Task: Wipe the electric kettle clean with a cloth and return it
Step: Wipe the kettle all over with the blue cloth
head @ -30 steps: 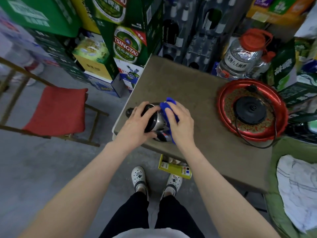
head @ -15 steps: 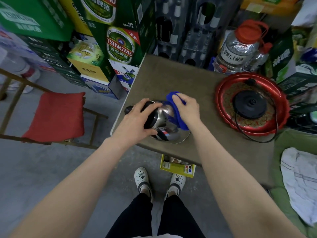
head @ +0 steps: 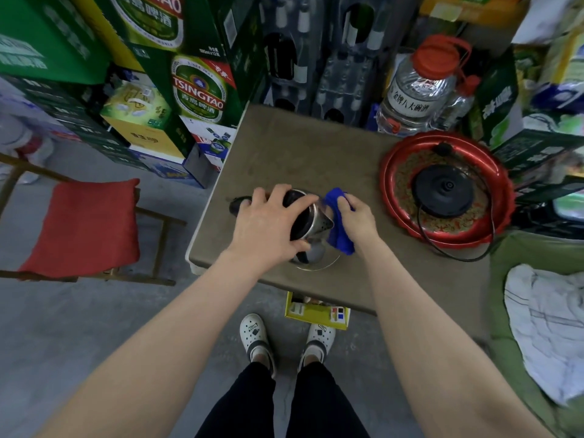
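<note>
A steel electric kettle (head: 316, 224) with a black lid and handle stands on the brown table (head: 300, 153), near its left front corner. My left hand (head: 268, 226) lies over the lid and grips the kettle's top. My right hand (head: 357, 216) presses a blue cloth (head: 338, 230) against the kettle's right side, by the spout. The kettle's black power base (head: 444, 189) rests in a red round tray (head: 395, 200) at the table's right, its cord looping off the tray's front.
A large clear jug with a red cap (head: 417, 86) stands behind the tray. Beer cartons (head: 196, 86) are stacked at the back left. A chair with a red cushion (head: 85, 222) is on the left. A white cloth (head: 546, 327) lies at the right.
My right hand has slid the blue cloth from the kettle's top round to its right side. My left hand has stayed on the lid. The camera has tilted slightly.
</note>
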Tool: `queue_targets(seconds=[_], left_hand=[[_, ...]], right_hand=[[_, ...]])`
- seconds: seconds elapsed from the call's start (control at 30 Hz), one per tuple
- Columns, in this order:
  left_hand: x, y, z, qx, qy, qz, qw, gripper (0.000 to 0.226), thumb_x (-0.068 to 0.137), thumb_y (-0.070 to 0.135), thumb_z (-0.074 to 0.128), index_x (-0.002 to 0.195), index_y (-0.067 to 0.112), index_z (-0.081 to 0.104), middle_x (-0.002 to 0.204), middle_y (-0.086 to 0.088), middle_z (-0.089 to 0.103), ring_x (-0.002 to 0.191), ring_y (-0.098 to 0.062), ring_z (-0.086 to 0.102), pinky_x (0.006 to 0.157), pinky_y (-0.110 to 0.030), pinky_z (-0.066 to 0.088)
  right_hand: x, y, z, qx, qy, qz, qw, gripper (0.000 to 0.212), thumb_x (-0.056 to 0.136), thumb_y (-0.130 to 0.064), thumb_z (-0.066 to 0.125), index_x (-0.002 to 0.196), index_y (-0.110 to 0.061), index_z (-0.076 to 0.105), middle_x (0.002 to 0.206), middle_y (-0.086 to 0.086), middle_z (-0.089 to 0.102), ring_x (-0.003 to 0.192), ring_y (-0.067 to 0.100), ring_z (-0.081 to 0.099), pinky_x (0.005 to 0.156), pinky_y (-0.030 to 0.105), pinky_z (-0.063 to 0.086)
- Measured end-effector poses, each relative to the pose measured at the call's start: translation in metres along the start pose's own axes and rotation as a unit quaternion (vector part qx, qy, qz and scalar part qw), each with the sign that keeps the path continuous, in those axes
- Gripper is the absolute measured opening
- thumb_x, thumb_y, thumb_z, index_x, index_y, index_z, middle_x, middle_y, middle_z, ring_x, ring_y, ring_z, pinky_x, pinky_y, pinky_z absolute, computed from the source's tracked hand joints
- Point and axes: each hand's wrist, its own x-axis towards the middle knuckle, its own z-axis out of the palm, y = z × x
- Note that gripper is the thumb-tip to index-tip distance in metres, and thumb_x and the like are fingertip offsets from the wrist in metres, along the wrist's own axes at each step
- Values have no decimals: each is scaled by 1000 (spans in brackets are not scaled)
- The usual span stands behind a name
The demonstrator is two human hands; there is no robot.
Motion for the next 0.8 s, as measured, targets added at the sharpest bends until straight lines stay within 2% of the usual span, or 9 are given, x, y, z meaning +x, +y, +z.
queue_targets(seconds=[0.17,0.27,0.33,0.47,0.53,0.6,0.7,0.77,0.8], left_hand=[[50,30,-1,46,-30,-29,998,86,70,77,59,144,46,31,140,-10,41,123,-38,42,99,-53,36],[67,47,1,40,-48,-41,997,93,62,84,60,143,45,33,139,-11,41,124,-38,40,99,-53,37],[69,46,2,1,-48,-29,998,100,58,83,65,144,43,32,139,-10,42,122,-38,40,99,-50,40],[52,3,13,-150,-59,-25,987,111,59,65,79,152,40,23,145,-8,42,125,-38,46,103,-48,43],[39,-23,25,-202,-50,-59,976,100,64,56,82,148,30,34,135,-12,53,121,-37,54,98,-45,46],[30,-39,35,-234,-29,-84,968,72,72,41,81,132,14,52,119,-14,64,110,-36,62,83,-37,46],[28,-34,32,-277,2,-90,957,49,77,36,79,111,7,60,98,-12,71,92,-31,66,67,-30,38],[30,-19,19,-354,29,-120,927,40,80,39,76,101,9,59,84,-5,70,77,-21,66,61,-28,44],[32,-10,12,-417,47,-142,897,36,81,40,75,96,11,59,78,-3,70,69,-18,66,60,-27,48]], right_hand=[[-27,39,18,146,95,59,983,40,104,-31,40,143,-28,46,142,5,54,126,25,55,112,47,41],[-42,56,25,178,116,47,976,41,104,-28,42,146,-26,43,145,2,51,130,22,52,114,45,40],[-41,62,22,177,119,32,976,42,104,-25,45,146,-25,44,145,1,51,131,21,51,114,45,40],[-33,70,9,158,104,54,981,46,103,-26,47,148,-28,43,147,0,51,132,21,52,114,47,40],[-31,69,3,158,84,60,982,47,103,-27,48,149,-30,41,147,-2,52,131,20,52,114,47,41],[-30,63,-3,158,69,59,983,46,103,-27,49,149,-30,42,147,-2,52,130,20,53,113,47,42],[-32,39,-16,169,73,38,982,44,103,-27,50,147,-30,46,147,-3,53,129,18,54,114,45,42],[-38,19,-24,153,92,-9,984,43,103,-29,51,145,-30,49,145,-5,55,128,16,54,113,44,42],[-44,10,-25,132,103,-50,985,43,102,-30,52,145,-31,49,145,-5,54,129,15,53,114,42,42]])
